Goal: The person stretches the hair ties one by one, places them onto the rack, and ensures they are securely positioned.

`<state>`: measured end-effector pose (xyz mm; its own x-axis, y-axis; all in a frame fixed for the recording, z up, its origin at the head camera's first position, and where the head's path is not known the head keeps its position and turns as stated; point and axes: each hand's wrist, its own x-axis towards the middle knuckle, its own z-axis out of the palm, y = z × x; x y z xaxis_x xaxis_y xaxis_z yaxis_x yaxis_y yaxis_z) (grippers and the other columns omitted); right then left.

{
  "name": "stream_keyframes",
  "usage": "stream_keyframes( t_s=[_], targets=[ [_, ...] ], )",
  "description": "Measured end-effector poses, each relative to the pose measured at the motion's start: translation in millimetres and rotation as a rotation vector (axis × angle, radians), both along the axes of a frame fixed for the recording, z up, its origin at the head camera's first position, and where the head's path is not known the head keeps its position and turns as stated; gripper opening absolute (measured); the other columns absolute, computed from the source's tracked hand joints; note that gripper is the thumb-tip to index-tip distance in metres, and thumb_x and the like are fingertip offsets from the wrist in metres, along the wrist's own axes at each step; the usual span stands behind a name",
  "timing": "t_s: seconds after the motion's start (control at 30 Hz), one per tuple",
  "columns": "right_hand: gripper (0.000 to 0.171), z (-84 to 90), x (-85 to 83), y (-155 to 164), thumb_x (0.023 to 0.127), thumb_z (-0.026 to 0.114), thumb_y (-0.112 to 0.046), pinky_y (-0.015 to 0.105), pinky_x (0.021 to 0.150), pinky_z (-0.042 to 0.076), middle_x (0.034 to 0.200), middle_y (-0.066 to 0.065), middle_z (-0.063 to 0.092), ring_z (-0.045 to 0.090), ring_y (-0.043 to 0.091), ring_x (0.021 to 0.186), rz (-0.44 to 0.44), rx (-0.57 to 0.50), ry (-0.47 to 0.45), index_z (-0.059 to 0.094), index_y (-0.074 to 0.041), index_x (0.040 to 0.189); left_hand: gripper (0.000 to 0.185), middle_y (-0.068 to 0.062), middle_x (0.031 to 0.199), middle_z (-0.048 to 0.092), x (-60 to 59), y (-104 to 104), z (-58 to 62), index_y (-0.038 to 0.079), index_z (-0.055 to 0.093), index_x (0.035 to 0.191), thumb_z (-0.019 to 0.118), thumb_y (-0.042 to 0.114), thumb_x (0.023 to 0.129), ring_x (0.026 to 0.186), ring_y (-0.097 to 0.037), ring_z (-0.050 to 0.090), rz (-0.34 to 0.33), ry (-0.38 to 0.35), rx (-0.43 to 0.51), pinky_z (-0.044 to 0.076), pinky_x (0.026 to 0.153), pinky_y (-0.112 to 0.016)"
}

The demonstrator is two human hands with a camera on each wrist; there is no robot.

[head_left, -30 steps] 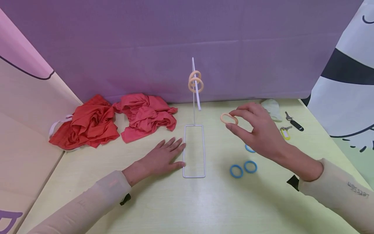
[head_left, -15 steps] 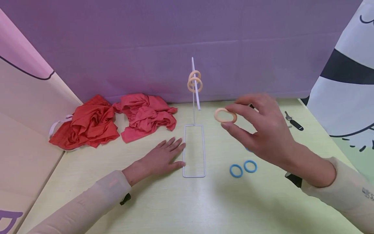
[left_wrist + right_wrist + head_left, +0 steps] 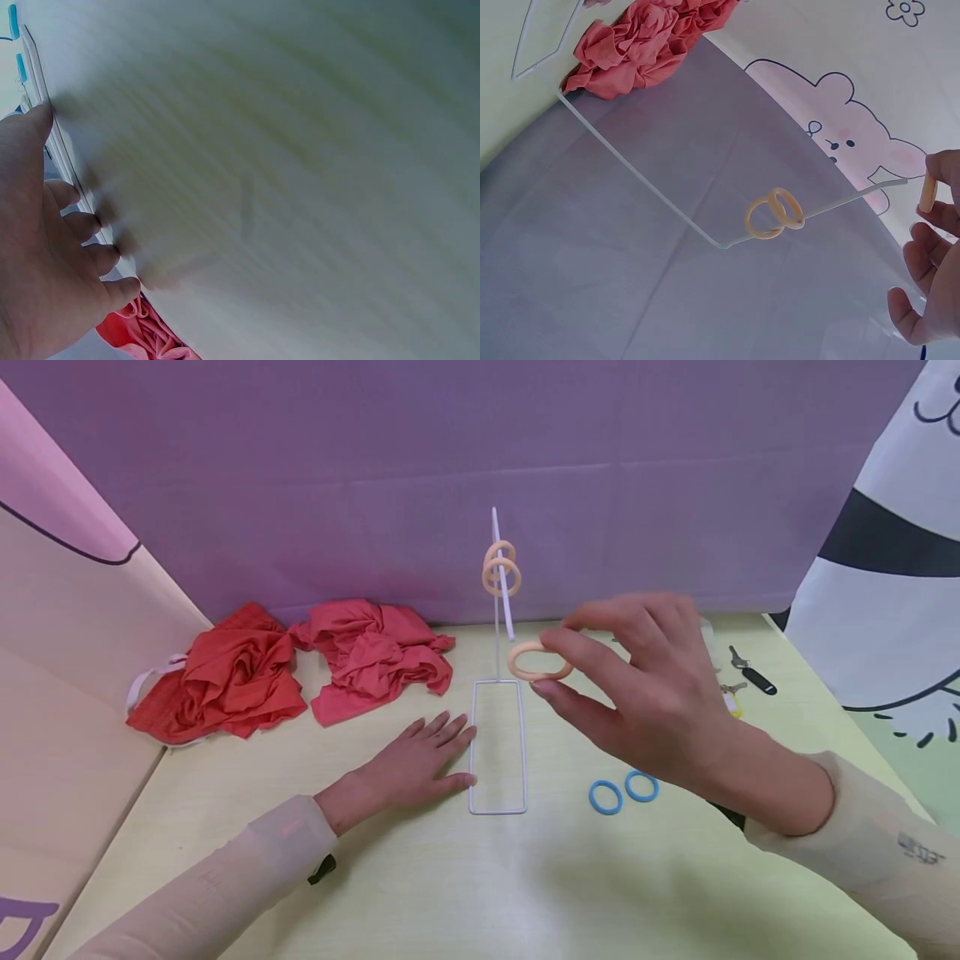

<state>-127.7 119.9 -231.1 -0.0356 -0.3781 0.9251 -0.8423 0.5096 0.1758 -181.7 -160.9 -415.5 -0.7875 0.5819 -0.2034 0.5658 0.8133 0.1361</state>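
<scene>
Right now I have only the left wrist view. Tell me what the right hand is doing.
Observer: The right hand pinches a peach-coloured ring in its fingers, lifted off the table.
Operator: Give me its place against the white wire stand.
Observer: The ring is close to the free tip of the white wire stand's slanted arm, not threaded on it.
Operator: Report what hangs on that arm.
Observer: Two peach-coloured rings, overlapping, partway up it.
</scene>
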Motion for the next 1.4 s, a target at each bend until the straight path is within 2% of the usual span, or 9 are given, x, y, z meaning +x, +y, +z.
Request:
stream_keyframes(
  t_s=[0.17, 0.43, 0.77, 1.13, 1.4],
  targets=[
    [0.020, 2.0, -3.6, -5, 0.097, 0.066, -0.026, 0.050, 0.070, 0.036, 0.095, 0.009, 0.066, 0.054, 0.031, 0.084, -0.001, 0.007, 0.027, 0.073, -0.008, 0.103, 0.081, -0.003, 0.170, 0.014, -0.2, -1, -1.1, 0.021, 0.019, 0.162, 0.042, 0.066, 0.098, 0.157, -0.032, 0.010, 0.001, 0.003, 0.003, 0.016, 0.125, -0.057],
    [0.020, 2.0, -14.2, -8, 0.095, 0.069, -0.024, 0.050, 0.073, 0.037, 0.097, 0.010, 0.066, 0.056, 0.031, 0.087, -0.049, 0.036, 0.014, 0.073, -0.009, 0.106, 0.081, -0.003, 0.170, 0.015, -0.1, 0, -0.6, 0.021, 0.019, 0.162, 0.042, 0.066, 0.098, 0.157, -0.032, 0.010, -0.002, 0.000, 0.009, 0.016, 0.125, -0.058],
    [0.022, -5.2, -36.4, -9, 0.088, 0.076, -0.022, 0.049, 0.076, 0.039, 0.099, 0.011, 0.066, 0.057, 0.032, 0.089, -0.115, 0.046, -0.030, 0.073, -0.008, 0.105, 0.081, -0.004, 0.170, 0.015, 0.3, 0, -1.2, 0.021, 0.020, 0.162, 0.042, 0.066, 0.098, 0.157, -0.032, 0.010, -0.005, 0.003, 0.005, 0.016, 0.125, -0.057],
    [0.023, -9.1, -62.5, -12, 0.089, 0.076, -0.024, 0.050, 0.077, 0.039, 0.100, 0.012, 0.065, 0.057, 0.032, 0.092, -0.157, 0.042, -0.070, 0.074, -0.006, 0.104, 0.082, -0.004, 0.170, 0.014, -0.1, 1, 1.8, 0.021, 0.019, 0.162, 0.042, 0.067, 0.098, 0.157, -0.032, 0.010, -0.002, -0.002, -0.005, 0.016, 0.125, -0.057],
    [0.017, -8.9, -72.1, -18, 0.089, 0.074, -0.019, 0.051, 0.077, 0.040, 0.099, 0.011, 0.065, 0.057, 0.032, 0.092, -0.187, 0.036, -0.040, 0.073, -0.006, 0.100, 0.081, -0.004, 0.170, 0.014, 0.9, 0, 3.2, 0.020, 0.019, 0.162, 0.042, 0.066, 0.098, 0.157, -0.033, 0.010, -0.006, -0.009, 0.002, 0.016, 0.125, -0.058]
  ],
)
